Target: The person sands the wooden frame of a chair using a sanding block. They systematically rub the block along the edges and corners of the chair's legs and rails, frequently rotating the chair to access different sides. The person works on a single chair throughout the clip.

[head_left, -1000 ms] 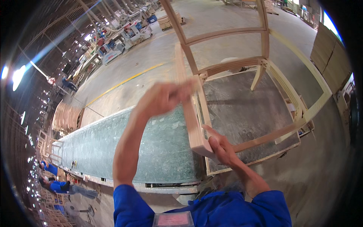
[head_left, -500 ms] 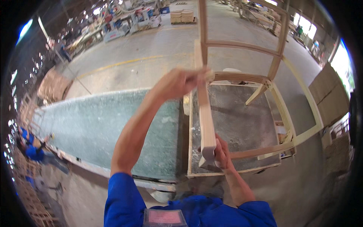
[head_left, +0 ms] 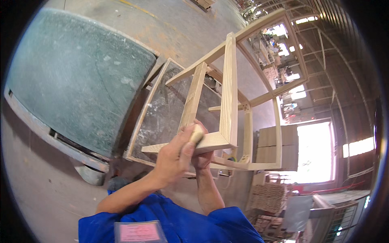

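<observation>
Head view. My left hand [head_left: 174, 156] sits at lower centre of the frame, fingers curled shut around a small pale sanding block [head_left: 197, 134], pressing it on the near rail of the unfinished wooden chair frame [head_left: 228, 89]. My right hand [head_left: 201, 159] is just beneath it, mostly hidden by the left hand; it appears to grip the same rail from below, but how far it is closed I cannot tell.

Change since a second ago: my left arm was then raised high along a long rail of the frame; it has now come down to the near corner, and the frame stands tilted up toward upper right. Judgement: work has shifted to this corner joint.

The frame rests on a glass-topped bench [head_left: 160, 117]; a large grey-green slab table [head_left: 77, 77] fills upper left.
</observation>
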Tool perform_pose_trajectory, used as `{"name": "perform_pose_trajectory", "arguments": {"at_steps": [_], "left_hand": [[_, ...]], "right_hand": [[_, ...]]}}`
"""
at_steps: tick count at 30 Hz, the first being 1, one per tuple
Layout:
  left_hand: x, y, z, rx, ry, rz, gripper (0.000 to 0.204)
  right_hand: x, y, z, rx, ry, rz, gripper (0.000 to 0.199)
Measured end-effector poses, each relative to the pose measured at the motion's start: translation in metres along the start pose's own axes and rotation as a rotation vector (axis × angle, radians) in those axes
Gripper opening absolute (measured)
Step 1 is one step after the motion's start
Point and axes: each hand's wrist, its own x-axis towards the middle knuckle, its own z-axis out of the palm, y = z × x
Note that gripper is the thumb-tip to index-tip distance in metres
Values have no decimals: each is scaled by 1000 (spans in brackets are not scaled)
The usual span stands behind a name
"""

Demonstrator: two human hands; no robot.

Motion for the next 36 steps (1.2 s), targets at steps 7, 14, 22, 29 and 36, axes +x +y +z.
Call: {"name": "perform_pose_trajectory", "arguments": {"at_steps": [7,14,22,29,36], "left_hand": [[21,34,5,281,-73,289,49],[4,-6,-11,281,-87,286,49],[-20,-35,-6,125,70,183,45],[20,22,0,97,-55,79,45],[15,37,-2,37,-164,-3,45]], "right_hand": [[-3,-25,18,437,185,420,89],[4,-17,17,437,63,273,89],[3,-7,3,262,-46,151,85],[14,-36,33,346,117,219,82],[8,-11,17,349,212,131,80]]}}
